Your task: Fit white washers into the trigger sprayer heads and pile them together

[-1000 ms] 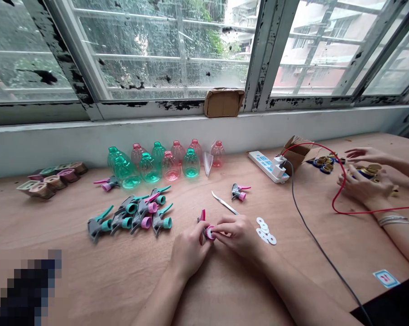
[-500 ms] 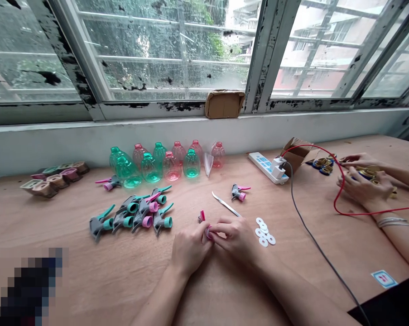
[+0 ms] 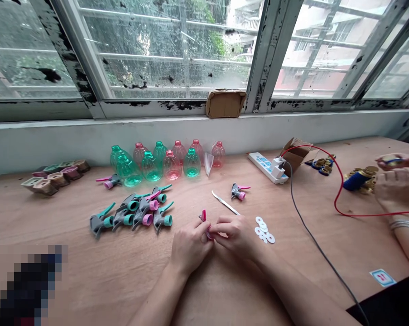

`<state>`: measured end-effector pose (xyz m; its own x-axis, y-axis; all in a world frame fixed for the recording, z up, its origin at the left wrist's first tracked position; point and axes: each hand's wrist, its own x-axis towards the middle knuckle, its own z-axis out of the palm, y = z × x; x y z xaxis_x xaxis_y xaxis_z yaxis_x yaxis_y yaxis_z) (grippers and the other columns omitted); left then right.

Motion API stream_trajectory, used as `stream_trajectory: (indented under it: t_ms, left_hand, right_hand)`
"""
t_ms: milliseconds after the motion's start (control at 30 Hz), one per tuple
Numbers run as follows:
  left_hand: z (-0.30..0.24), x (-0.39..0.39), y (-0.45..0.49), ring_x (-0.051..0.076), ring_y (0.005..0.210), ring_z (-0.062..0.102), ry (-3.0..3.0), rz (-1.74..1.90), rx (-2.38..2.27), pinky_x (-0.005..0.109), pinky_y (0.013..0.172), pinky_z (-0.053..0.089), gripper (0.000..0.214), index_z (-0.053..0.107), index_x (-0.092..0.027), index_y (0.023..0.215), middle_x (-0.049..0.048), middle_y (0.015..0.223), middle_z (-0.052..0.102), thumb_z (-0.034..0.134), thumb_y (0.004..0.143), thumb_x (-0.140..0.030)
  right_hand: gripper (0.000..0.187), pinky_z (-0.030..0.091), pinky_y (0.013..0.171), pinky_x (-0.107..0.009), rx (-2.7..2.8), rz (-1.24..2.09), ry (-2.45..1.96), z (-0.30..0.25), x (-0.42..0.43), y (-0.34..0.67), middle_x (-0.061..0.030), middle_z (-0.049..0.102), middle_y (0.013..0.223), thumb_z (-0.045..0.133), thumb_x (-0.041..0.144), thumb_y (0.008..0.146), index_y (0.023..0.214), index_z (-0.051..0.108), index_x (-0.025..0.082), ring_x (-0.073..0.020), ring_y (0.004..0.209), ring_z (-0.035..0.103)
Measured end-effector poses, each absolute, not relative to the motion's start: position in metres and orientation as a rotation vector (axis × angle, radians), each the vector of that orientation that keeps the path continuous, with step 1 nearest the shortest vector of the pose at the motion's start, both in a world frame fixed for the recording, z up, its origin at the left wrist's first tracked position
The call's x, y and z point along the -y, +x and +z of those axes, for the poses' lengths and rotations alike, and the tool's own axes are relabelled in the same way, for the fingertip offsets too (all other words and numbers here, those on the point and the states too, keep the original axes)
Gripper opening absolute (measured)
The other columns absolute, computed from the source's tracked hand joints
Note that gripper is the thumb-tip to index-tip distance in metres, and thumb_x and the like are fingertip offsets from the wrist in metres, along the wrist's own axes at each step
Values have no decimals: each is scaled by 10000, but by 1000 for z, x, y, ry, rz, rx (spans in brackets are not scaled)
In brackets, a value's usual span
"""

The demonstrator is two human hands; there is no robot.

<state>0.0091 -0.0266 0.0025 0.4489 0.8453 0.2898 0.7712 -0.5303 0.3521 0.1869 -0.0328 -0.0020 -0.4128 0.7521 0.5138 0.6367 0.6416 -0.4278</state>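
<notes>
Pink spray head (image 3: 203, 216) | mostly hidden | left hand (image 3: 190, 248), right hand (image 3: 236, 235) fingers gripping it

We wore the one camera on the head, and it looked forward and down over the wooden table (image 3: 105, 276) toward the window (image 3: 177, 50) along its far side. It sat near our left hand (image 3: 190, 246) and right hand (image 3: 236, 235), low at centre, close enough to show the pink spray trigger (image 3: 203, 215) between them. A co-worker's hand (image 3: 394, 189) showed at the right edge.
</notes>
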Motion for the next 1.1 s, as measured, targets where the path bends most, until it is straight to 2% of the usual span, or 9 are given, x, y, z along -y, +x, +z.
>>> stream_trajectory:
  t_ms: [367, 667, 933, 1100]
  left_hand:
    - [3, 26, 10, 201, 861, 662, 2477, 643, -1407, 261, 679, 441, 221, 653, -242, 977, 35, 1019, 675, 564, 788, -169]
    - [1, 25, 9, 193, 853, 652, 2436, 661, -1383, 247, 684, 446, 214, 654, -249, 977, 31, 996, 671, 566, 795, -179]
    - [1, 22, 5, 154, 733, 603, 2237, 706, -1231, 224, 626, 414, 160, 643, -240, 933, -8, 810, 666, 567, 804, -186]
    - [-1, 22, 5, 151, 732, 615, 2259, 709, -1243, 226, 629, 416, 176, 637, -247, 960, -6, 839, 684, 553, 818, -187]
  right_hand:
    - [144, 356, 593, -222, 2137, 209, -1086, -3, 30, 190, 16, 674, 719, 637, 204, 822, 846, 751, 289, -100, 599, 576]
    - [148, 346, 593, -225, 2158, 219, -1112, -4, 32, 189, 13, 648, 677, 624, 192, 824, 840, 743, 278, -109, 597, 566]
    - [163, 365, 590, -216, 2137, 352, -1078, -6, 29, 191, 3, 666, 713, 603, 202, 841, 903, 739, 266, -106, 587, 554]
    - [139, 359, 581, -217, 2101, 300, -1113, -7, 30, 190, 12, 664, 689, 623, 224, 845, 891, 747, 264, -98, 571, 550]
